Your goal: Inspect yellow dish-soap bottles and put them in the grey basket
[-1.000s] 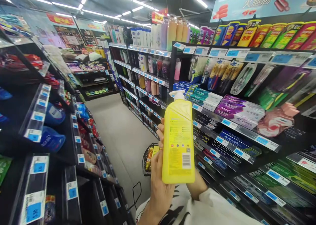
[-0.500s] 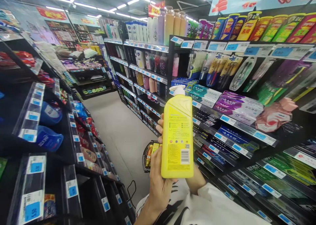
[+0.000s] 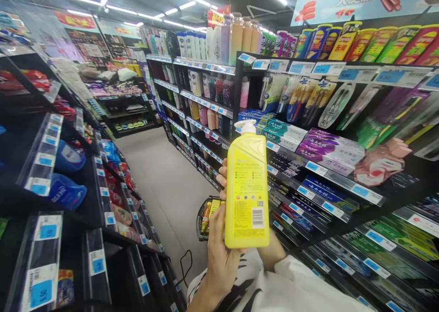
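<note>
Since a second ago the head view has shifted a little, so that the shelves on both sides sit slightly farther left in it and the yellow bottle (image 3: 246,188) slightly higher, while the grasp looks the same. In the head view, the yellow bottle is at the middle, near the person, roughly upright with its white pump top (image 3: 245,126) uppermost and its printed label and barcode facing the camera. The left hand (image 3: 221,252) grasps it at the lower left side and under its base. The right forearm (image 3: 272,252) reaches behind it; the right hand is largely hidden, so its exact grip cannot be told, though fingertips (image 3: 222,179) show along the bottle's left edge. Just left of the bottle and lower down is a dark basket (image 3: 198,220) holding orange and yellow packages (image 3: 206,214), with a black loop (image 3: 185,264) above the floor (image 3: 154,166) nearer the person. On the near left shelves lie blue bottles (image 3: 67,192). On the right shelves are purple and white boxes (image 3: 325,150), hanging toothbrushes (image 3: 298,102) and, along the top, colourful cans (image 3: 346,41). Tall bottles (image 3: 236,38) stand farther off.
</note>
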{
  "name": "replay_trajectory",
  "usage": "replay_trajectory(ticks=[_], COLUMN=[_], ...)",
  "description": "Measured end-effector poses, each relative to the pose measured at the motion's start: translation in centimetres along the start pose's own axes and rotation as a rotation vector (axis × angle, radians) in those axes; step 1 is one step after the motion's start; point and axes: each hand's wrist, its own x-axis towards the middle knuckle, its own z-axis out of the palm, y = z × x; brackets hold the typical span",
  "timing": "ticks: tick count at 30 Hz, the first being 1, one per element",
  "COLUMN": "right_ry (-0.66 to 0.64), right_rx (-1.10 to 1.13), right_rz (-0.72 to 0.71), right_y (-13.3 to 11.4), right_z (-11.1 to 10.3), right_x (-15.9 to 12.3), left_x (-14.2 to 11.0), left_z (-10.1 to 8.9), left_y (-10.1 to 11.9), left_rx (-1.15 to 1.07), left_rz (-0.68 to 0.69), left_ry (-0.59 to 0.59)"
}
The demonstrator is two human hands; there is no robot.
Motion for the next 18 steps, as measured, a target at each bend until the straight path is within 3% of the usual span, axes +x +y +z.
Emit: replay_trajectory(ticks=[4,10,18], right_ry=[-0.008,-0.140,-0.051], right_rx=[-0.030,-0.048,-0.166], right_rz=[-0.005,-0.005,-0.006], right_y=[0.0,0.2,-0.6], right_z=[-0.3,-1.5,-1.8], right_x=[0.0,0.0,-0.3], left_x=[-0.1,-0.2,-0.2], left_z=[0.0,-0.2,0.0], left_y=[0.0,0.0,0.7], left_rx=[0.005,0.056,-0.013], left_rz=[-0.025,0.000,-0.024], left_ry=[-0.002,0.001,-0.003])
